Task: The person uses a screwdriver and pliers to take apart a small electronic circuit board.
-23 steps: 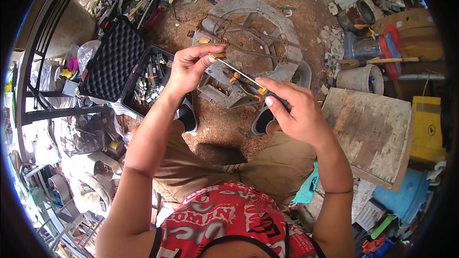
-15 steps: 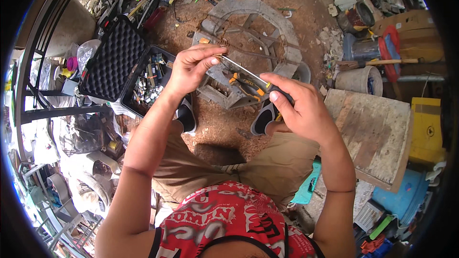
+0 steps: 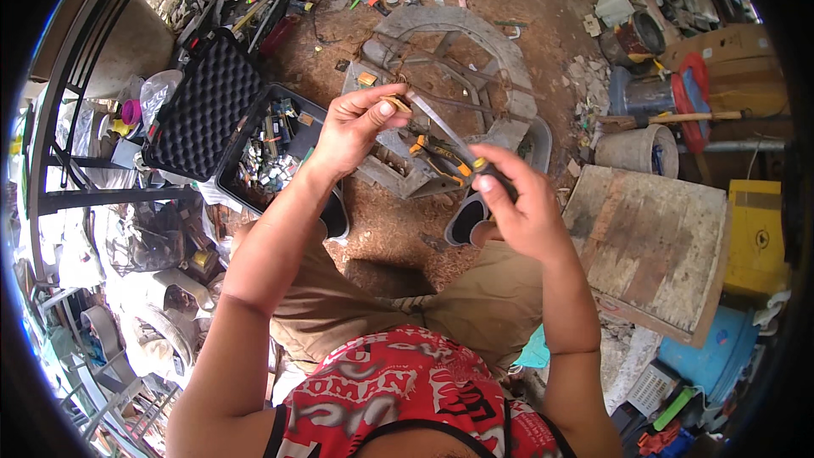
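Note:
My left hand pinches a small yellowish part between thumb and fingertips. My right hand grips the dark handle of a screwdriver, whose metal shaft slants up-left with its tip at the small part. Both hands are raised over my knees. Below them, on a grey slab, lie orange-handled pliers. A round metal frame rests on the dirt beyond the hands.
An open black case with foam lid and small parts stands at left. A worn wooden board lies at right, with buckets, a yellow box and a blue tub near it. Clutter lines the far edge.
Both hands have drifted slightly lower and to the right, still holding the small part and the screwdriver. The screwdriver tip stays at the part.

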{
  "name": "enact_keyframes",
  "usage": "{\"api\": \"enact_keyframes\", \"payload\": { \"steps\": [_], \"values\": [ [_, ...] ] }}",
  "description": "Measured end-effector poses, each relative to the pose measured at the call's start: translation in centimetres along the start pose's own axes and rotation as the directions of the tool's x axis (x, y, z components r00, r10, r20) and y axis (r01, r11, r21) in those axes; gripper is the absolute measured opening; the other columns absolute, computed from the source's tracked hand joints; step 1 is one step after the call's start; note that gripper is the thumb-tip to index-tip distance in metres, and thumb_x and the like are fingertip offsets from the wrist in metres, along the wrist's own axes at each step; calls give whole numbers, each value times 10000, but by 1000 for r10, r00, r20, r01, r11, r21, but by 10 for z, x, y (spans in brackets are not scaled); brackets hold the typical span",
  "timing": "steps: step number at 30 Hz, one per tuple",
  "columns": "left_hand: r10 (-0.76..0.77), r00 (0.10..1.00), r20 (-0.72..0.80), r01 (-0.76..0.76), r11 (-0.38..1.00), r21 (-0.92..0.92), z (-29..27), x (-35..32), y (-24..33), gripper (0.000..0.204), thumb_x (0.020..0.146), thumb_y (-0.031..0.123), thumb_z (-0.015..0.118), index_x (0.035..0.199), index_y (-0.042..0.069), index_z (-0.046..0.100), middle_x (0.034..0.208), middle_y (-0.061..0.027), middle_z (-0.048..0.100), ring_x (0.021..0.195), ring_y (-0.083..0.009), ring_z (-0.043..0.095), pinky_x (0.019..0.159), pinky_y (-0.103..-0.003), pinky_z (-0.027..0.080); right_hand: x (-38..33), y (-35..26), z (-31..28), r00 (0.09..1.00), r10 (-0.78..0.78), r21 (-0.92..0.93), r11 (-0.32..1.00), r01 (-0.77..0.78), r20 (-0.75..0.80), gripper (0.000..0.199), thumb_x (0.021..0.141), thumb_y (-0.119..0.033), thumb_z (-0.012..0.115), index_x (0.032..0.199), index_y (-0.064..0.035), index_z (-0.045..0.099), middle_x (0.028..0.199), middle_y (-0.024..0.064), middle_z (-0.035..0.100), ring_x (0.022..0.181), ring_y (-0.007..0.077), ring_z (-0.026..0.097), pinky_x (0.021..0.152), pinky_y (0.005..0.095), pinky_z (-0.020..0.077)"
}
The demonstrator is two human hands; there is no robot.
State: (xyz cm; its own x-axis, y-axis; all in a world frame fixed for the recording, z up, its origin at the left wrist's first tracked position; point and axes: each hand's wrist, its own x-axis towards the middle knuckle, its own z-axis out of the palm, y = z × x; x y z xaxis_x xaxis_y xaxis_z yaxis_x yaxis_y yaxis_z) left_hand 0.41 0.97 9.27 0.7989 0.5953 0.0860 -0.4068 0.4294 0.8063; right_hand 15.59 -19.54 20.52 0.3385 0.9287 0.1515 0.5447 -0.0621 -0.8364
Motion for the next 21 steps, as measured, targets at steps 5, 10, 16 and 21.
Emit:
{"api": "enact_keyframes", "payload": {
  "steps": [5, 10, 16, 21],
  "values": [
    [-134, 991, -16, 124, 953, -276, 17, 3, -10, 308, 992, 102, 539, 1287, 22, 575, 1147, -143, 675, 987, -213, 690, 908, -307, 571, 10, 23, 18, 969, 119, 135, 987, -91, -216, 250, 890, -117, 667, 1111, -16, 607, 927, 105, 699, 786, 152, 661, 718, 299, 523],
    [-153, 985, 74, 170, 890, -424, 28, -3, -20, 301, 998, 105, 530, 1284, 22, 575, 1139, -132, 665, 1001, -196, 673, 917, -304, 564, 50, 30, 43, 980, 101, 178, 982, -70, -171, 260, 850, -133, 732, 1069, -15, 657, 944, 120, 710, 831, 193, 685, 739, 314, 526],
    [-167, 985, -48, 146, 947, -288, 35, -2, -15, 329, 1002, 140, 543, 1308, 22, 564, 1137, -91, 661, 999, -157, 645, 910, -312, 554, 54, 36, 56, 983, -82, 128, 986, 103, -166, 172, 824, -116, 740, 947, -15, 675, 916, 106, 677, 868, 247, 675, 774, 330, 518],
    [-212, 977, 7, 209, 961, -181, 26, -3, -11, 347, 1012, 123, 511, 1339, 11, 533, 1197, -82, 647, 1078, -160, 625, 982, -322, 520, 59, 38, 58, 978, -51, 38, 997, 60, -203, 183, 797, -108, 749, 941, -19, 680, 914, 106, 677, 860, 256, 675, 764, 340, 523]
  ]
}}
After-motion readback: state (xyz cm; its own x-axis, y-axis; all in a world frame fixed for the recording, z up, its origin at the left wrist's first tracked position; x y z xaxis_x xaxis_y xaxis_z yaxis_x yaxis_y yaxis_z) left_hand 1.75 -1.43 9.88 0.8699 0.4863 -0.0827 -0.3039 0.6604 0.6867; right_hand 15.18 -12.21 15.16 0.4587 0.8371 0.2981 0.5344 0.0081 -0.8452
